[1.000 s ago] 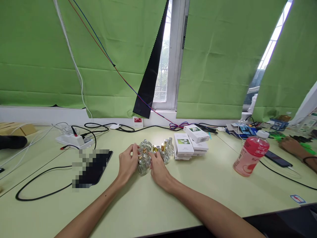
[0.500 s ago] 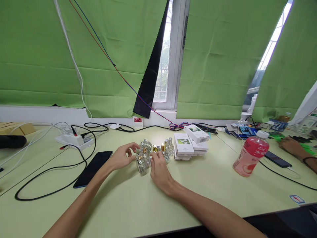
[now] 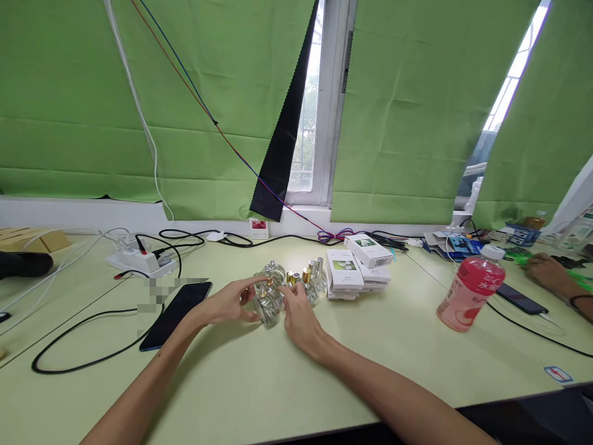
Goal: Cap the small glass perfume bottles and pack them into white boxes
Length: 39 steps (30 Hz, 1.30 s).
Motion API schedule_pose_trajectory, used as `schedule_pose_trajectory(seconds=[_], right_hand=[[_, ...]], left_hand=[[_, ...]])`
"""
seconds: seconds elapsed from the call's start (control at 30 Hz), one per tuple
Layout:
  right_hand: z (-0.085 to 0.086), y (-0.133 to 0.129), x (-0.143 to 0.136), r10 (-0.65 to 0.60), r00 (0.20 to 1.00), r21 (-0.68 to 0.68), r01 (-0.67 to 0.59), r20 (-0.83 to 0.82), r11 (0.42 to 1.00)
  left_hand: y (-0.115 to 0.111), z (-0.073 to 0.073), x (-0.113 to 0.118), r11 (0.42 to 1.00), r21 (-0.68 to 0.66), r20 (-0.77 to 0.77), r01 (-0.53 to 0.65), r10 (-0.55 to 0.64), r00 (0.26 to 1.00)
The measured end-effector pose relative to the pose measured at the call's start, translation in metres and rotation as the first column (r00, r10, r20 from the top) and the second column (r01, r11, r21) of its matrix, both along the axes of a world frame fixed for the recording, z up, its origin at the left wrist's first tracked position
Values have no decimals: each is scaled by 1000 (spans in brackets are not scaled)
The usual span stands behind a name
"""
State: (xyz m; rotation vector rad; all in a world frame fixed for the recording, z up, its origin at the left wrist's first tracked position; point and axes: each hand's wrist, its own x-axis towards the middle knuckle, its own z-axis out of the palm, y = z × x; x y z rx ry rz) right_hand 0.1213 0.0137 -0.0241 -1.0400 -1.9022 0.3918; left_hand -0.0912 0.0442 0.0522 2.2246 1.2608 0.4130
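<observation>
Several small clear glass perfume bottles (image 3: 266, 308) stand in a close group at the middle of the table, some with gold caps and some with silver ones. My left hand (image 3: 227, 303) is at the group's left side, its index finger stretched along the top of the bottles and its thumb lower down, fingers apart. From the near right, my right hand (image 3: 299, 312) reaches in with its fingers bent together against the bottles. What its fingertips pinch, if anything, is hidden. White flat boxes (image 3: 345, 278) with a flower picture are stacked just right of the bottles.
A dark phone (image 3: 173, 315) lies left of my left forearm, by a looped black cable. Behind it is a white power strip (image 3: 146, 262). A pink drink bottle (image 3: 470, 287) stands at right, near another phone (image 3: 521, 298). Another person's hand (image 3: 549, 271) rests at far right.
My left hand has come in to the bottles, its index finger now stretched over their tops and its thumb opened lower down. My right hand has barely moved.
</observation>
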Motion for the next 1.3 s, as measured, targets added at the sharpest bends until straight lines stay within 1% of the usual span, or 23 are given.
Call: schedule_pose_trajectory(seconds=[0.13,0.23,0.4,0.53,0.67,0.9,1.03,1.1,1.2,1.3], right_hand=[[-1,2,1,11,999,10,-11,34,1000],[-3,3,-1,15,1000,27,-16,27,1000],[-4,3,-5,-15,999,80,18,-35,997],[1,3,-4,-61,995,140,72,-77,988],[7,1,-3,-63,993,181,80,-97,980],[12,-2,-4,-19,989,182,46,-149,982],[13,-3,-3,-3,987,184,33,-158,982],[14,-4,-3,6,987,190,25,-160,981],[16,-4,-2,10,986,206,25,-168,978],[18,-5,-2,6,982,223,37,-187,974]], left_hand=[[-1,0,3,1000,29,-11,8,-8,1000],[0,1,5,998,55,-14,7,-6,1000],[1,0,8,985,151,-19,-86,89,996],[1,0,12,965,214,-25,-151,160,987],[1,0,15,955,234,-41,-184,199,979],[2,-4,15,944,262,-62,-202,226,972],[-1,-4,17,934,289,-61,-211,238,969],[-3,-3,18,919,320,-27,-231,252,967],[-6,-1,19,885,389,65,-255,250,966],[-6,1,18,874,438,77,-211,197,977]])
